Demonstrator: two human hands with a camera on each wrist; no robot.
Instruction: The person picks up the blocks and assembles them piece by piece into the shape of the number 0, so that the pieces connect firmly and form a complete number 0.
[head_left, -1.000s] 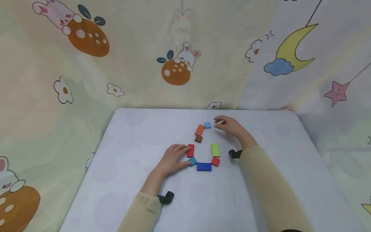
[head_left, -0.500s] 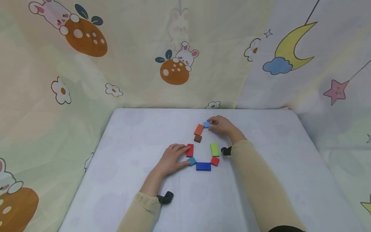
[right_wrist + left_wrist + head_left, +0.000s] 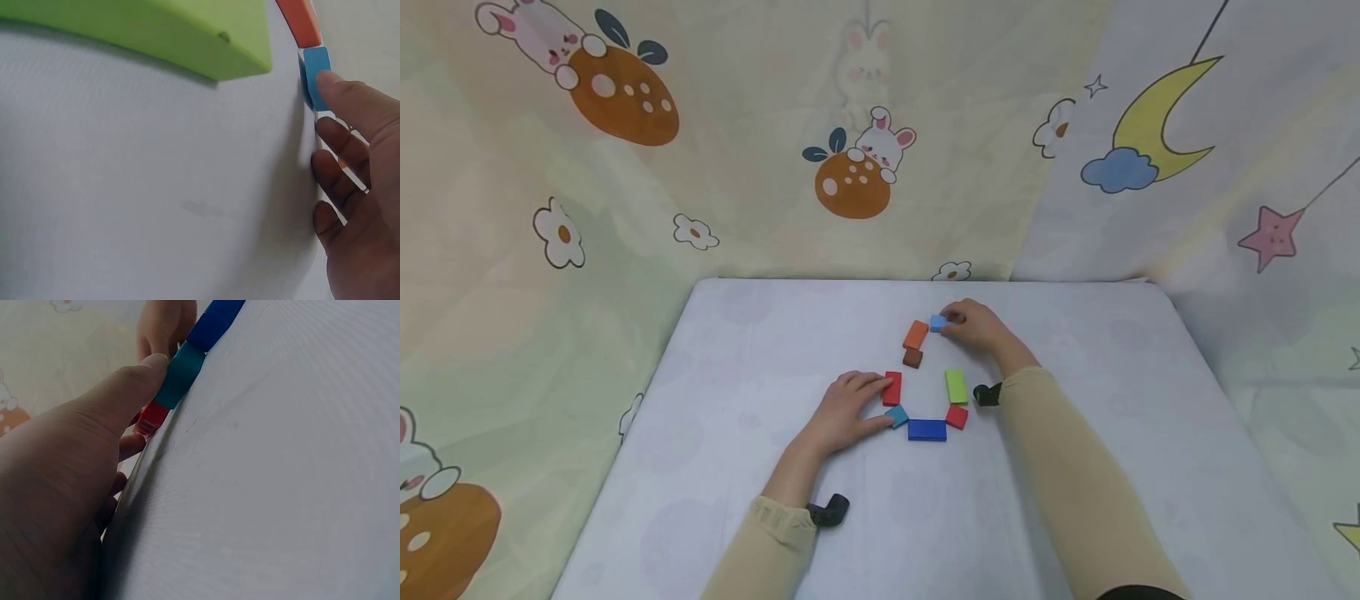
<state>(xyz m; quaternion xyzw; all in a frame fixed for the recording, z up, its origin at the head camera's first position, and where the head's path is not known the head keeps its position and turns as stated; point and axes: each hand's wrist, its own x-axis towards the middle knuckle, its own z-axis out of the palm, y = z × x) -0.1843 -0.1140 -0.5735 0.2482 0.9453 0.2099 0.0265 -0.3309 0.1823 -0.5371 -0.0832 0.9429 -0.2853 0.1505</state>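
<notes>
In the head view my right hand (image 3: 977, 325) pinches a small light blue block (image 3: 937, 323) at the far end of the layout. The right wrist view shows the thumb on the face of this blue block (image 3: 317, 75), the other fingers loosely bent behind it. My left hand (image 3: 848, 412) rests with its index fingertip on a red oblong block (image 3: 892, 388) and its thumb on a teal block (image 3: 897, 417). In the left wrist view the thumb lies against the teal block (image 3: 180, 376). An orange block (image 3: 915, 335) stands just left of the light blue one.
A brown block (image 3: 913, 358) meets the orange block's near end. A dark blue block (image 3: 927, 430), a small red block (image 3: 957, 417) and a lime green block (image 3: 956, 387) continue the open ring. They lie on a white-covered table (image 3: 722, 350) before a patterned cloth backdrop.
My right hand has come left to the light blue block and taken hold of it. The block has shifted slightly right, away from the orange one. My left hand has stayed in place.
</notes>
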